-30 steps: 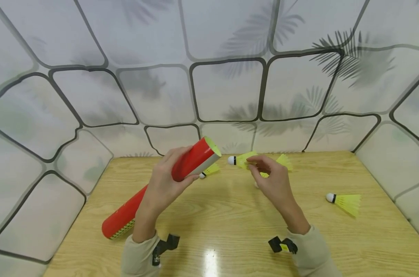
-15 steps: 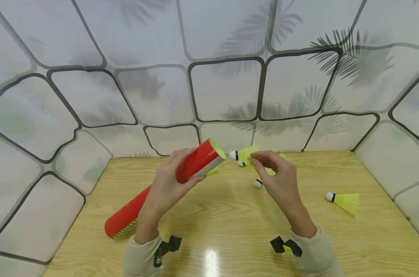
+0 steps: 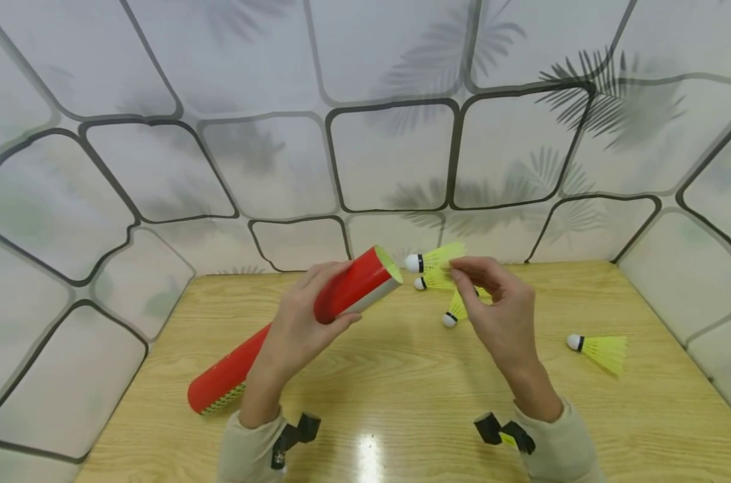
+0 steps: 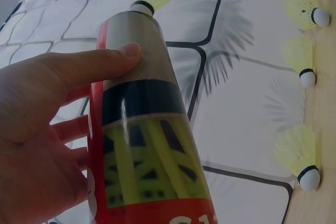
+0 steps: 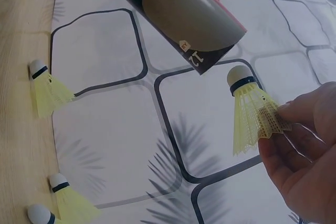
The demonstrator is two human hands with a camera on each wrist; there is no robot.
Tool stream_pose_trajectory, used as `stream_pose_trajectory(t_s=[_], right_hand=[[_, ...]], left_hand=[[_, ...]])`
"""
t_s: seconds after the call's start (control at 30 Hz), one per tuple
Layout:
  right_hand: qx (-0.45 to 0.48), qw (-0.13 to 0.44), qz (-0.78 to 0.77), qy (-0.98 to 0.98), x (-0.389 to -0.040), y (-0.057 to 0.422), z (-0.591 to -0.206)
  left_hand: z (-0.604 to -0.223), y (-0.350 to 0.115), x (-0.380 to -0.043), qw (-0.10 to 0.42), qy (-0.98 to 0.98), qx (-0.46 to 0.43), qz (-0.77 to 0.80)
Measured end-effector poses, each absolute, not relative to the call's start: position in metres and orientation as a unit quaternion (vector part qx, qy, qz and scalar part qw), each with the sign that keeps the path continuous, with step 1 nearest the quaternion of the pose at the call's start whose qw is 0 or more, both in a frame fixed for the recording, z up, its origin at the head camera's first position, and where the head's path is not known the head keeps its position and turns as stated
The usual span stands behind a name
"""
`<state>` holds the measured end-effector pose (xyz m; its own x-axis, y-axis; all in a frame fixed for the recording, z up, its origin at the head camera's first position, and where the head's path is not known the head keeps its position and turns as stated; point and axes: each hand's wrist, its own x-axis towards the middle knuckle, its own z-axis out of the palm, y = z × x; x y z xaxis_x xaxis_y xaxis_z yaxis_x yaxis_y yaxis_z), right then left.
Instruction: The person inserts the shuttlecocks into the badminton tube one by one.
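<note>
A long red tube (image 3: pixel 356 285) is gripped near its upper end by my left hand (image 3: pixel 296 329). It slants up to the right, its open, yellow-green-lined mouth facing my right hand (image 3: pixel 501 308). Between thumb and fingertips, that hand pinches the skirt of a yellow shuttlecock (image 3: pixel 440 257). The white cork points left, right beside the tube's mouth. In the right wrist view, the pinched shuttlecock (image 5: pixel 251 114) stays outside the tube (image 5: pixel 194 22), with a narrow gap from the rim. The left wrist view shows my left thumb (image 4: pixel 113 61) lying along the tube's grey band.
On the wooden table (image 3: pixel 365 389) lie loose yellow shuttlecocks: one (image 3: pixel 432 282) behind the held one, another (image 3: pixel 454 314) partly covered by my right hand, and a third (image 3: pixel 597 350) off to the right. A patterned backdrop (image 3: pixel 396 161) rises along the table's back edge.
My left hand and the tube have shifted slightly right. The right hand has also moved right, raising its shuttlecock a little, and the cork is now closer to the tube's mouth.
</note>
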<state>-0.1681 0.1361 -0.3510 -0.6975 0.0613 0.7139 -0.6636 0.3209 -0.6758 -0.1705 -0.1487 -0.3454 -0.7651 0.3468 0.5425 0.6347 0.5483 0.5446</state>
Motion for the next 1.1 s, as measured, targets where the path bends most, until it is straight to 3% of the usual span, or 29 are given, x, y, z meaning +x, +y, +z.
stream_pose_trajectory(t_s=[1.1], right_hand=[[0.221,0.334,0.548,-0.734,-0.162,0.125,-0.348]], left_hand=[[-0.344,-0.131,-0.163,0.167,-0.858,-0.312,-0.373]])
